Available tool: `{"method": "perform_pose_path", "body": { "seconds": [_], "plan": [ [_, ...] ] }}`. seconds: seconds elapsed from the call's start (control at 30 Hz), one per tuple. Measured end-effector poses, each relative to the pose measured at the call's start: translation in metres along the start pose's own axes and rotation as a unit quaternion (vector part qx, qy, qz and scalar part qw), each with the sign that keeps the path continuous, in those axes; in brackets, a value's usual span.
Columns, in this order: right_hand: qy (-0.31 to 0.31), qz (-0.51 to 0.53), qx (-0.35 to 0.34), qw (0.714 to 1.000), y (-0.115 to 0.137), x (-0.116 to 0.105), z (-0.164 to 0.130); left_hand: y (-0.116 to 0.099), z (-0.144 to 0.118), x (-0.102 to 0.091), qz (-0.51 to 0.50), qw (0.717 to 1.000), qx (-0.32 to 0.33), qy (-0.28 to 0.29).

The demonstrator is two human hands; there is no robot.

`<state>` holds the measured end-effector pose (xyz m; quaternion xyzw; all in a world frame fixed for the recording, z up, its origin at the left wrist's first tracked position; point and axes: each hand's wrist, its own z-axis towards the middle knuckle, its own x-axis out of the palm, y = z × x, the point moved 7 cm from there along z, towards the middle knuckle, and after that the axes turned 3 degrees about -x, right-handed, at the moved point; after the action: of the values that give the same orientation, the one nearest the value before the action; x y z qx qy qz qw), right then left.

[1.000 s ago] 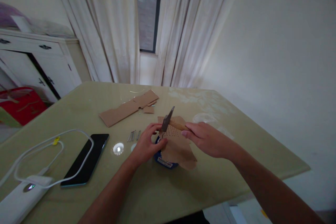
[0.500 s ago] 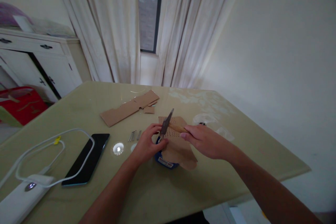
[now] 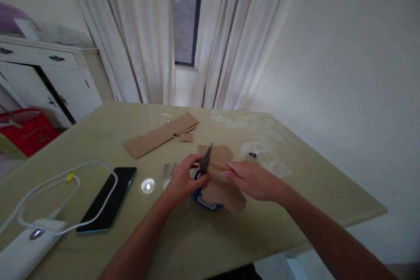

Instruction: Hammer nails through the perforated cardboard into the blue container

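Observation:
My right hand (image 3: 247,179) is closed around the wooden handle of a hammer (image 3: 206,161). Its dark metal head is down at the fingertips of my left hand (image 3: 187,179). There the left thumb and fingers pinch a thin nail, largely hidden by the hammer head. Beneath both hands, a piece of brown cardboard (image 3: 223,188) with rows of small holes lies over a blue container (image 3: 207,201) with a pale label. The container's top is covered by the cardboard and my left hand.
Several loose nails (image 3: 168,169) lie left of my left hand, near a round shiny disc (image 3: 147,186). Farther back is a cardboard strip (image 3: 160,136). A clear plastic bag (image 3: 269,162) with small dark pieces lies right. A phone (image 3: 106,201), white cable and white power bank (image 3: 33,249) are at left.
The hammer head has come down onto the spot at my left fingertips, and my right hand has shifted slightly left. My left hand and the cardboard stay in place.

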<state>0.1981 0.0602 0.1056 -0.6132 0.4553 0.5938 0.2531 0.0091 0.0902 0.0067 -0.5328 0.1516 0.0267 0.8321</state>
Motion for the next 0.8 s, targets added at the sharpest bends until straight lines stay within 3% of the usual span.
{"method": "perform_pose_path", "body": {
  "seconds": [0.4, 0.47, 0.53, 0.63, 0.8],
  "plan": [
    [-0.021, 0.022, -0.002, 1.000, -0.003, 0.008, 0.001, -0.002, -0.001, -0.001, 0.007, 1.000, 0.002, -0.001],
    [-0.049, 0.048, -0.009, 0.998, -0.005, 0.004, 0.002, -0.003, -0.001, -0.002, 0.010, 1.000, 0.000, 0.000],
    [-0.103, 0.091, -0.005, 0.991, -0.012, -0.005, 0.004, -0.003, -0.002, -0.003, 0.025, 1.000, -0.005, -0.002],
    [-0.238, 0.155, 0.022, 0.958, -0.032, -0.023, 0.004, -0.006, -0.002, -0.006, 0.047, 0.999, -0.009, -0.012],
    [-0.467, 0.221, 0.099, 0.850, -0.079, -0.032, -0.006, -0.013, -0.004, -0.010, 0.063, 0.998, -0.006, -0.027]
  ]
}}
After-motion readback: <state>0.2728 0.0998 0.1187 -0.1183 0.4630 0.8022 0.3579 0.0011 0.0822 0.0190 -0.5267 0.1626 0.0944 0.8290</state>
